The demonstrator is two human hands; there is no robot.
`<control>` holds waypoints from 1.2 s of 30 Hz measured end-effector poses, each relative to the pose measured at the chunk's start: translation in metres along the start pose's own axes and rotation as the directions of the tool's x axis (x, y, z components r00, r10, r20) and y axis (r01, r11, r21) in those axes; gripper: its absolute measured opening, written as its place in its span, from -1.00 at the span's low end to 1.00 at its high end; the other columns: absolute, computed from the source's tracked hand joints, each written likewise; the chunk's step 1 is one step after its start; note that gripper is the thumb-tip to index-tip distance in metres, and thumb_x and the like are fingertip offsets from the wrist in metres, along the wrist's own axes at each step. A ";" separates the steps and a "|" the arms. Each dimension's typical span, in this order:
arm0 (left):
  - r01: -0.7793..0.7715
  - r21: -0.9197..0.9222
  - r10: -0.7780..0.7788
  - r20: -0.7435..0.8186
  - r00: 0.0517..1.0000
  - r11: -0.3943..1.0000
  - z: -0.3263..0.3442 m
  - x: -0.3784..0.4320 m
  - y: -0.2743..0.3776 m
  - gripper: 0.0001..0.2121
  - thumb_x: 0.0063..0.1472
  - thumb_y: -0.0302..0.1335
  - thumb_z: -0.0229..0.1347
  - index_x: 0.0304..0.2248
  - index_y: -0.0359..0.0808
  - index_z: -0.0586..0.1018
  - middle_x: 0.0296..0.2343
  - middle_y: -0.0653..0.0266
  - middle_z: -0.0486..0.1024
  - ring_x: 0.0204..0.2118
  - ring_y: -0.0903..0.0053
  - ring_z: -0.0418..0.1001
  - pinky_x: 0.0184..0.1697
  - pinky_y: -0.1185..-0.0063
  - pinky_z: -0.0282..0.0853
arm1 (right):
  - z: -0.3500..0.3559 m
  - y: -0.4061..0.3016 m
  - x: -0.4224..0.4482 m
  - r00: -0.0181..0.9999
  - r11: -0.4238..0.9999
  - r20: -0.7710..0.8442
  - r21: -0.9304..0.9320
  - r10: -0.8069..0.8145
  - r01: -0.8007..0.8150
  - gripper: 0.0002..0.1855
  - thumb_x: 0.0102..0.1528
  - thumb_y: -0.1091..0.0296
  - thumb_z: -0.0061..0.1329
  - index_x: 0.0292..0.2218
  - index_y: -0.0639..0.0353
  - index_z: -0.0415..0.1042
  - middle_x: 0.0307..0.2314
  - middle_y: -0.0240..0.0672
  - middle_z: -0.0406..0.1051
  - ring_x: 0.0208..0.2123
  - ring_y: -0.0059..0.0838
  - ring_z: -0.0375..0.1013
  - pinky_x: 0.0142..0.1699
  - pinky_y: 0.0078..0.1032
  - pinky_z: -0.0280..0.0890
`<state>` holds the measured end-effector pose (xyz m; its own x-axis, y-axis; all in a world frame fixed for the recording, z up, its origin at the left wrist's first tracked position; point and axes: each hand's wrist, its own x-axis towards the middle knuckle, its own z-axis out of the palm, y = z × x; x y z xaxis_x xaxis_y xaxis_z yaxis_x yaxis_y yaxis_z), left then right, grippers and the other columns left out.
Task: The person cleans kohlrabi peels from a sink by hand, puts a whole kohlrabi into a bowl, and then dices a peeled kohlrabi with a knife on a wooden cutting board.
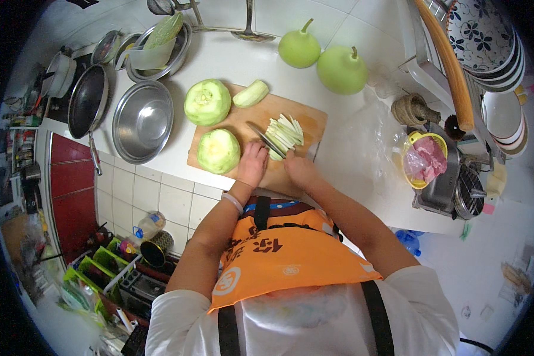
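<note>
On a wooden cutting board (pixel 231 120) lies a pile of pale green gourd strips (pixel 285 133). My right hand (pixel 300 169) is closed on the handle end of a kitchen knife (pixel 267 140), whose blade slants along the left side of the strips. My left hand (pixel 252 163) is beside the blade with its fingers bent; whether it holds a piece is hidden. Two peeled round gourds (pixel 208 102) stand at the board's left side, the nearer one (pixel 218 151) close to my left hand. A peeled gourd piece (pixel 250 94) lies at the board's far edge.
A steel basin (pixel 142 122) and a frying pan (pixel 88 102) are at left, below bowls holding a ridged green vegetable (pixel 164 31). Two unpeeled gourds (pixel 342 70) stand at the back wall. Raw meat (pixel 425 160) in a yellow basket (pixel 416 182) sits by the sink (pixel 442 191) at right.
</note>
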<state>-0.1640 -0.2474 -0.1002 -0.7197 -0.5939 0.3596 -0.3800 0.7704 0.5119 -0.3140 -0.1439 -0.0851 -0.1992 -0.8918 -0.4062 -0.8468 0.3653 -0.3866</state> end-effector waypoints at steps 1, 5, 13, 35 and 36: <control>0.001 0.026 -0.001 0.008 1.000 1.000 0.000 -0.001 0.000 -0.86 0.01 -0.55 0.11 -0.39 -0.35 0.46 -0.31 0.12 0.39 -0.19 0.20 0.33 -0.12 0.41 0.32 | -0.002 -0.004 -0.001 0.999 0.996 -0.016 0.082 0.043 -0.042 -0.73 0.17 0.23 -0.26 -0.27 0.30 0.21 -0.54 0.09 0.43 -0.45 0.13 0.44 -0.33 -0.03 0.31; 0.042 0.000 -0.042 -0.003 0.999 0.999 0.000 0.000 -0.001 -0.89 0.01 -0.57 0.10 -0.41 -0.35 0.46 -0.32 0.11 0.37 -0.22 0.20 0.32 -0.16 0.39 0.32 | -0.015 -0.005 -0.004 0.998 0.988 -0.054 0.151 0.025 -0.016 -0.72 0.16 0.23 -0.26 -0.26 0.32 0.21 -0.54 0.10 0.42 -0.45 0.17 0.42 -0.31 -0.03 0.30; 0.083 -0.041 -0.084 -0.027 0.996 0.996 0.003 -0.001 -0.001 -0.90 0.03 -0.58 0.09 -0.41 -0.36 0.46 -0.31 0.13 0.39 -0.20 0.18 0.33 -0.15 0.39 0.33 | -0.052 -0.014 -0.024 0.990 1.000 0.143 0.004 0.020 -0.021 -0.80 0.13 0.39 -0.35 -0.29 0.34 0.23 -0.45 0.15 0.45 -0.35 0.11 0.48 -0.23 -0.04 0.34; 0.058 -0.185 -0.028 0.160 0.987 0.981 -0.082 0.050 0.045 -0.75 -0.04 -0.52 0.21 -0.31 -0.33 0.49 -0.33 0.08 0.39 -0.22 0.15 0.33 -0.15 0.35 0.27 | -0.040 0.005 -0.027 0.954 0.982 -0.234 -0.074 -0.186 0.174 -0.70 0.05 0.19 -0.04 -0.27 0.18 0.22 -0.44 -0.13 0.39 -0.43 -0.05 0.45 -0.38 -0.19 0.33; 0.069 -0.139 -0.036 0.225 0.974 0.988 -0.077 0.058 0.042 -0.73 -0.06 -0.47 0.24 -0.31 -0.30 0.52 -0.34 0.12 0.39 -0.22 0.18 0.31 -0.13 0.37 0.26 | -0.041 0.006 -0.025 0.953 0.981 -0.238 -0.073 -0.190 0.178 -0.70 0.05 0.19 -0.04 -0.27 0.18 0.22 -0.44 -0.13 0.39 -0.43 -0.05 0.45 -0.38 -0.19 0.33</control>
<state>-0.1772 -0.2674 0.0021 -0.8176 -0.5542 0.1561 -0.3441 0.6877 0.6393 -0.3340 -0.1300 -0.0434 -0.1461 -0.9824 -0.1165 -0.9024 0.1806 -0.3911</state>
